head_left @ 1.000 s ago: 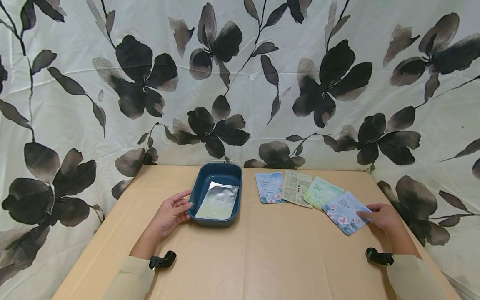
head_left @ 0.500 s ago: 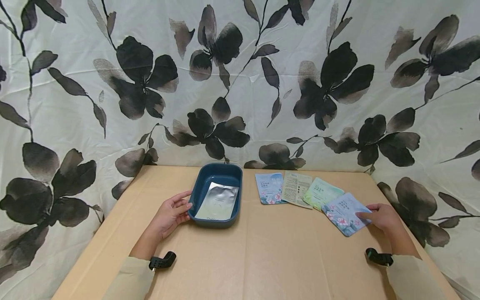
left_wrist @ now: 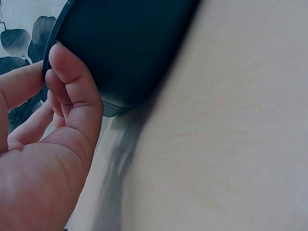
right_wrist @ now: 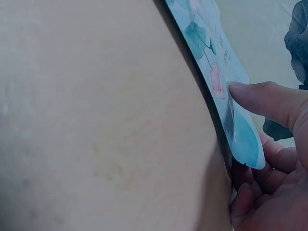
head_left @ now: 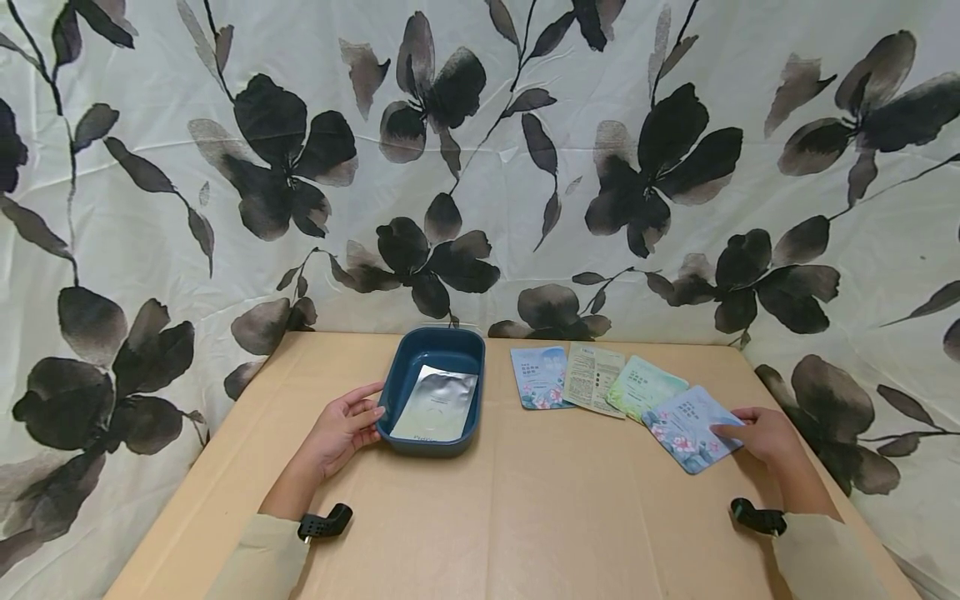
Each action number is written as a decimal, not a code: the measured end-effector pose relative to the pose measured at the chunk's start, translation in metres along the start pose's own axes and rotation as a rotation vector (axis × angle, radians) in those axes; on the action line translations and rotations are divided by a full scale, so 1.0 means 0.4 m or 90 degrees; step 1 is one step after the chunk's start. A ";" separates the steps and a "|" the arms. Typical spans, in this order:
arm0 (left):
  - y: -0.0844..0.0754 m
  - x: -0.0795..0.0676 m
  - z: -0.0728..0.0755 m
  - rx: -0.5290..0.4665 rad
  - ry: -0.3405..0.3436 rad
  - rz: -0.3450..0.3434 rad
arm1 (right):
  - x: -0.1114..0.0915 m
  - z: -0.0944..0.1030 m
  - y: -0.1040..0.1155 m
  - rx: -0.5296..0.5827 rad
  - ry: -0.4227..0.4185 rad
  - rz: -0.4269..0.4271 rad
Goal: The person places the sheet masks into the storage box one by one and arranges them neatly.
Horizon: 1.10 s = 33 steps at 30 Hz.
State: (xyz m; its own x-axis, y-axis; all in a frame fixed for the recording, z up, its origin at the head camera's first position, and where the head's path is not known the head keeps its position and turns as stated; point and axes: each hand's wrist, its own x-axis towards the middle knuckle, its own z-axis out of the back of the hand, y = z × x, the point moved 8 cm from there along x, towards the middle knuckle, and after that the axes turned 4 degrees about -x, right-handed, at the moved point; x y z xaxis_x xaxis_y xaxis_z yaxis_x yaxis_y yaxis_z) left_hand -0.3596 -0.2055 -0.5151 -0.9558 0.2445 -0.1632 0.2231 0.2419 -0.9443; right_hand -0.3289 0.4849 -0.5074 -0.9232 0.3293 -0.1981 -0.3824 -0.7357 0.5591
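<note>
At the left of the table, my left hand (head_left: 341,429) holds the near left rim of a dark blue plastic bin (head_left: 431,447), its thumb and fingers at the rim in the left wrist view. A silver and pale green packet (head_left: 437,404) lies inside the bin, face up. On the right, my right hand (head_left: 765,433) pinches the corner of a blue flowered face mask packet (head_left: 690,427), with the thumb (right_wrist: 260,96) on top and the other fingers below. This packet overlaps a green packet (head_left: 645,385) at its upper left.
Beyond the green packet, a cream printed packet (head_left: 592,377) and another blue packet (head_left: 540,375) lie in an overlapping row. A floral cloth (head_left: 480,167) hangs behind the table's (head_left: 570,500) back edge.
</note>
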 end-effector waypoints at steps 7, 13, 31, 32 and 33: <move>-0.003 -0.005 0.000 0.006 -0.003 0.002 | -0.002 0.002 0.003 0.007 -0.006 -0.006; -0.005 -0.009 -0.001 0.006 -0.002 0.004 | -0.007 0.002 0.007 0.030 0.001 -0.016; -0.002 -0.002 0.000 0.003 0.000 -0.001 | -0.043 -0.003 0.029 0.063 -0.045 0.006; -0.002 -0.002 0.000 0.001 0.000 0.000 | -0.046 -0.003 0.029 0.064 -0.051 0.002; -0.002 -0.002 0.000 0.000 0.000 -0.001 | -0.048 -0.004 0.028 0.068 -0.056 -0.001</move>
State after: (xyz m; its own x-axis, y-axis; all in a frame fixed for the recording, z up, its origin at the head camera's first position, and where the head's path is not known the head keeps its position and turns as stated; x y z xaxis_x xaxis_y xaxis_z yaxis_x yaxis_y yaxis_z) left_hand -0.3590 -0.2059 -0.5141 -0.9559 0.2448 -0.1623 0.2224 0.2423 -0.9444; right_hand -0.3155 0.4694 -0.4984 -0.9137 0.3851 -0.1299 -0.3735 -0.6694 0.6422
